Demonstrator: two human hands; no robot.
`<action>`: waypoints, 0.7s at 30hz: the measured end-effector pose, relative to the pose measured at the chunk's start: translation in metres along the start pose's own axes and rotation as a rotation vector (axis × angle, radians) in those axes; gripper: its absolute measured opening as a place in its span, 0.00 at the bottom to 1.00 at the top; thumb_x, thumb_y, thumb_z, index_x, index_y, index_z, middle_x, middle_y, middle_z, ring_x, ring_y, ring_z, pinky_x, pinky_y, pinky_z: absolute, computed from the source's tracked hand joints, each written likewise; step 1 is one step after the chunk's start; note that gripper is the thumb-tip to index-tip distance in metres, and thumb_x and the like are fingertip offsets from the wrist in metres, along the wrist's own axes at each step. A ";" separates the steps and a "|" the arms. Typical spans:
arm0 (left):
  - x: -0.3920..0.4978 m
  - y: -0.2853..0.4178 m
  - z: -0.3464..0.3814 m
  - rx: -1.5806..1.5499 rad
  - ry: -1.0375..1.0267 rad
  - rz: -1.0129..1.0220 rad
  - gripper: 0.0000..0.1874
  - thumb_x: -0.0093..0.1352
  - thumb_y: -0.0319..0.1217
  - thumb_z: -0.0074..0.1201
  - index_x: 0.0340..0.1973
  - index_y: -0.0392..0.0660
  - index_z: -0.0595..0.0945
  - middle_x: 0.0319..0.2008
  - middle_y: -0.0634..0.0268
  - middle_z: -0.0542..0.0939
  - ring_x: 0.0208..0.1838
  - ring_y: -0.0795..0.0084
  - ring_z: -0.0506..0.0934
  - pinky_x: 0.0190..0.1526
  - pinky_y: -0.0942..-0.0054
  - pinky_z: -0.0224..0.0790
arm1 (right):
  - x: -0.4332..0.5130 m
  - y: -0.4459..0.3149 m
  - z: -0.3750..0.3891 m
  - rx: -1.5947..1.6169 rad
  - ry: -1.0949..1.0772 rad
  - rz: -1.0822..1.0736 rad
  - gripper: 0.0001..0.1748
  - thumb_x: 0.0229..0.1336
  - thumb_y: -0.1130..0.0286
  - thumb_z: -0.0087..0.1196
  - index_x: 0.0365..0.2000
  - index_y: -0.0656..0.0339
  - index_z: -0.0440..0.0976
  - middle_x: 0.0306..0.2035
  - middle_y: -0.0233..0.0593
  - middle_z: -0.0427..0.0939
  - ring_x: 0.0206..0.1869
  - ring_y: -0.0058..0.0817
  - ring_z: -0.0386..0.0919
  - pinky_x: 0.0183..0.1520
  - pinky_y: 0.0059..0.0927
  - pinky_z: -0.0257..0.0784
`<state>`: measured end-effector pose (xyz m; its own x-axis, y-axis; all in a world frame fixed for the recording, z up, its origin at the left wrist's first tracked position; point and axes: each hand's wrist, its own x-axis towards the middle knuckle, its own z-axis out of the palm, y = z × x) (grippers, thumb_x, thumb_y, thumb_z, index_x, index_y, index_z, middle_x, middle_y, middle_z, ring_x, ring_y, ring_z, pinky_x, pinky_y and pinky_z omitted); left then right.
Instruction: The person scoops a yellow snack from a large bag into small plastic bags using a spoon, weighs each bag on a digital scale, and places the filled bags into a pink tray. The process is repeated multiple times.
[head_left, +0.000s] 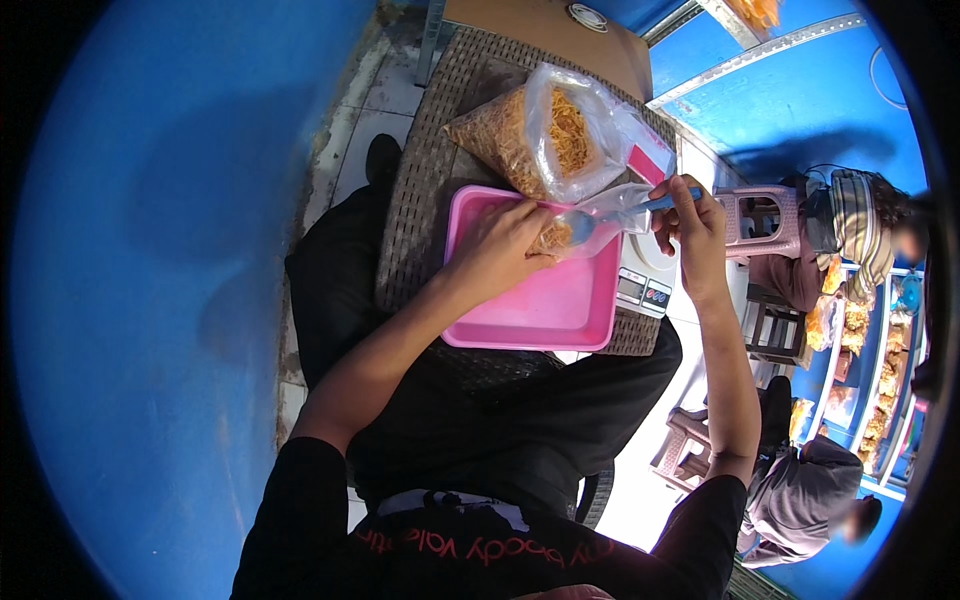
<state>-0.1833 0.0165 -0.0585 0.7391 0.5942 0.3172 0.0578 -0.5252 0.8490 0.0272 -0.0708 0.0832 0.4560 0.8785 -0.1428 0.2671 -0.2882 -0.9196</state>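
My left hand (514, 232) grips the bottom of a small clear plastic bag (600, 236) above a pink plastic tray (540, 315). Some orange-brown shredded snack (553, 238) sits in that bag, by my fingers. A blue spoon (664, 202) is held by its handle in my right hand (690, 221), and its bowl reaches inside the small bag. Just beyond the tray, a large clear bag (517, 135) of the same shredded snack lies tilted with its mouth open.
A digital kitchen scale (641, 289) is right of the tray on the brown woven table (420, 187). Red-and-white packaging (649, 157) lies by the large bag. Two people sit at the right, near stools (761, 217) and shelves of bagged snacks (855, 330). A blue wall (165, 300) rises at left.
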 end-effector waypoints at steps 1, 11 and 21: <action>0.000 0.000 0.000 0.002 -0.001 -0.007 0.31 0.59 0.33 0.69 0.57 0.38 0.76 0.53 0.51 0.79 0.56 0.47 0.77 0.58 0.51 0.69 | 0.002 0.002 -0.002 0.031 0.021 0.018 0.19 0.77 0.57 0.44 0.36 0.61 0.76 0.18 0.30 0.70 0.15 0.12 0.63 0.19 0.17 0.56; 0.002 0.005 -0.006 -0.057 -0.031 0.002 0.33 0.63 0.28 0.66 0.62 0.35 0.73 0.59 0.45 0.76 0.63 0.45 0.75 0.61 0.58 0.71 | 0.012 0.007 -0.051 0.347 0.128 -0.070 0.19 0.75 0.56 0.47 0.33 0.60 0.75 0.17 0.30 0.69 0.15 0.15 0.61 0.19 0.19 0.52; 0.004 0.009 -0.010 -0.038 -0.064 -0.011 0.31 0.61 0.29 0.68 0.59 0.37 0.74 0.56 0.47 0.78 0.58 0.47 0.78 0.57 0.57 0.72 | 0.061 0.007 -0.066 0.513 0.163 -0.035 0.18 0.75 0.57 0.45 0.39 0.62 0.75 0.22 0.32 0.71 0.17 0.19 0.62 0.22 0.21 0.56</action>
<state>-0.1870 0.0201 -0.0451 0.7801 0.5589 0.2812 0.0417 -0.4948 0.8680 0.1126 -0.0446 0.0917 0.5911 0.8018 -0.0877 -0.1459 -0.0007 -0.9893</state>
